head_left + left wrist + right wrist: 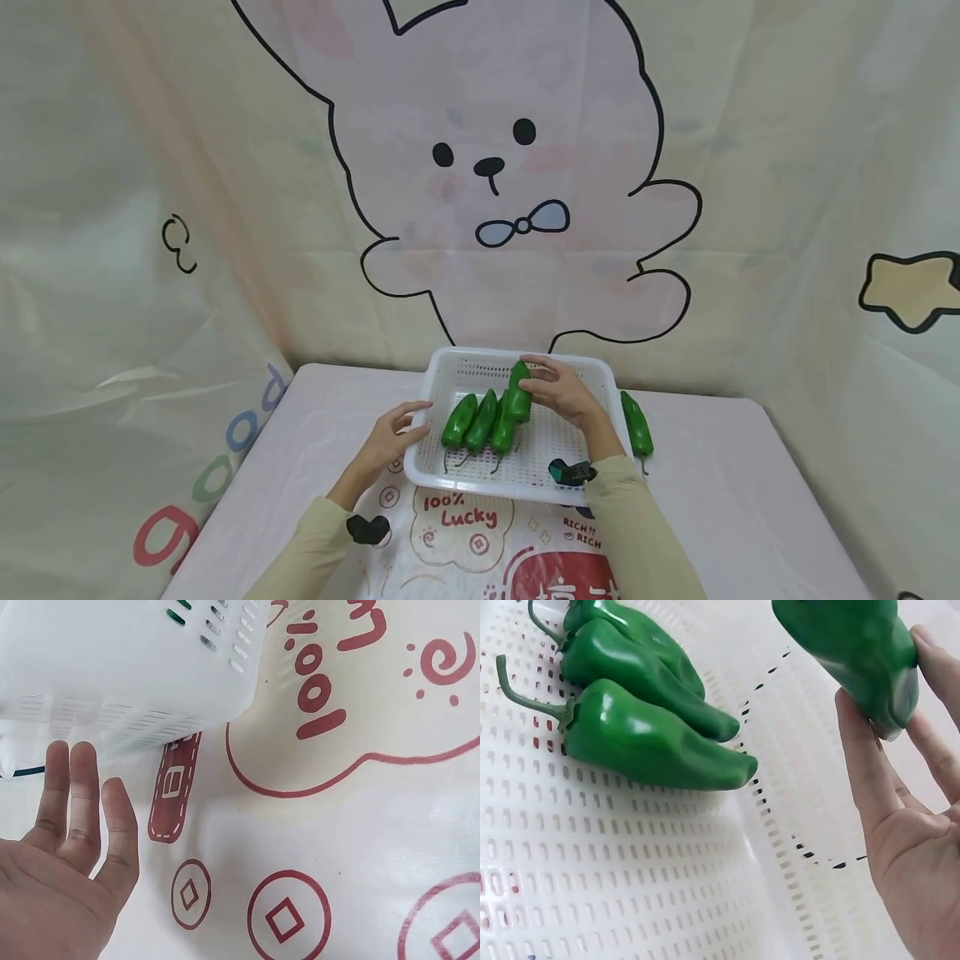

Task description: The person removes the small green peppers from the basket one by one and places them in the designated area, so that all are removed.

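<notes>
My right hand (562, 392) pinches a green pepper (519, 395) by its tip end, above the white plastic basket (495, 487). In the right wrist view the held pepper (847, 645) hangs over the basket floor, its far end cut off by the frame. Three more green peppers lie side by side in the basket's left half, the nearest pepper (645, 739) with its curved stem to the left. My left hand (386, 437) is at the basket's left side. Seen from the left wrist, its fingers (84, 784) are extended close to the slotted wall; whether they touch it is hard to tell.
Another green pepper (636, 423) lies on the table just right of the basket. A printed mat (465, 533) with red lettering is spread in front of and beneath the basket. Behind the table (720, 467) hangs a cartoon-printed cloth backdrop (510, 283).
</notes>
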### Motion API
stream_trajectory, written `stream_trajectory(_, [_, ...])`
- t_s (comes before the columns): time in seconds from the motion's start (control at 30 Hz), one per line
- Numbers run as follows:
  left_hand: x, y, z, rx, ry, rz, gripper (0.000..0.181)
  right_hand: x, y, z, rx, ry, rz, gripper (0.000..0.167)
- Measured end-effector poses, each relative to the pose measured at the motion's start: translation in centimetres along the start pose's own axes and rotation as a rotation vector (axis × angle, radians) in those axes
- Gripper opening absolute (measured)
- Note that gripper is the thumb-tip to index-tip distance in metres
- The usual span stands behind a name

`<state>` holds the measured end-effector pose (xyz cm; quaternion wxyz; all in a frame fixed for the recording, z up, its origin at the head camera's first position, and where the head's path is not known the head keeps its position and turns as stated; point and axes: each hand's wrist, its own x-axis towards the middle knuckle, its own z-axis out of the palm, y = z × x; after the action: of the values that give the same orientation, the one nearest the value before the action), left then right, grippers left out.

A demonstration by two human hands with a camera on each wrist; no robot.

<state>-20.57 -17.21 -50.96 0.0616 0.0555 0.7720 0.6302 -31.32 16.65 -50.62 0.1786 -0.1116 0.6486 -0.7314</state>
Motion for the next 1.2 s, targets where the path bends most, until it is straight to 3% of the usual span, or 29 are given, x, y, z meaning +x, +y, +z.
stream_trajectory(0.1, [0.0, -0.1, -0.1, 0.002, -0.022, -0.008, 0.046, -0.3, -0.6, 0.1, 0.002, -0.007, -0.048, 0.061])
stream_trajectory(0.23, [0.9, -1.6, 0.2, 0.007, 0.016, -0.020, 0.046, -0.8, -1.7, 0.0, 0.026, -0.006, -0.108, 0.060])
stream_trajectory(0.43, [1.8, -3.2, -0.1, -0.002, 0.039, -0.040, 0.047, -1.4, -3.1, -0.3, 0.002, -0.027, -0.125, 0.060])
stream_trajectory(0.93, [1.5, -3.1, -0.1, -0.005, 0.019, -0.034, 0.047, -3.8, -5.4, -1.1, -0.237, -0.067, -0.154, 0.071])
stream_trajectory(1.2, [1.2, -2.2, -0.1, 0.009, -0.001, -0.019, 0.047, -5.1, -6.6, -2.0, -0.264, -0.045, -0.141, 0.075])
